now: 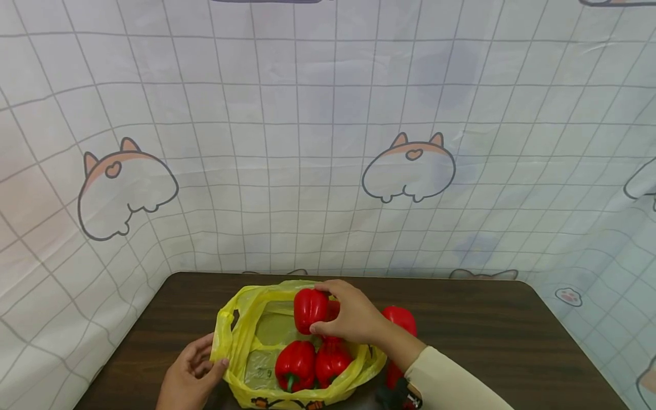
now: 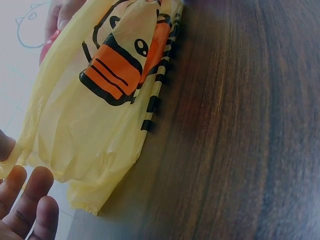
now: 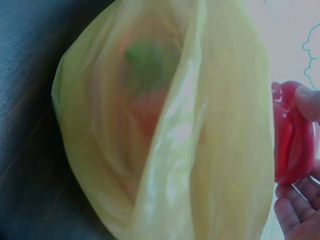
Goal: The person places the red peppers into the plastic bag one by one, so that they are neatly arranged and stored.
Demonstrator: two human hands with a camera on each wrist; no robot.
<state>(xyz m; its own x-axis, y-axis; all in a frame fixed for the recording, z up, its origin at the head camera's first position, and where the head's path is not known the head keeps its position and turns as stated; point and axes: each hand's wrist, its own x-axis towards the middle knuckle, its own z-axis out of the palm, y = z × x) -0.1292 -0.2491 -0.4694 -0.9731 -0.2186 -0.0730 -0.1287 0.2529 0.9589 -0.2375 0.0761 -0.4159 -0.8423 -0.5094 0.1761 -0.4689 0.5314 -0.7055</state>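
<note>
A yellow plastic bag [image 1: 237,341] with a printed orange and black pattern lies with its mouth open on the table. My left hand [image 1: 191,371] pinches the bag's left rim between thumb and fingers. Over the bag's opening, my right hand [image 1: 353,314] grips a shiny red bell pepper [image 1: 309,310], thumb below and fingers above. Inside the bag rest a red bell pepper [image 1: 295,364] with its green stem towards me and another red pepper [image 1: 332,361] beside it. Through the bag's thin side, the right wrist view shows a blurred green stem [image 3: 145,62].
Outside the bag on the right, a red bell pepper [image 1: 401,319] stands partly behind my right forearm, with more red showing below the arm. The dark wooden table [image 1: 487,324] extends to the right. A white grid-patterned cloth [image 1: 318,228] hangs behind and at both sides.
</note>
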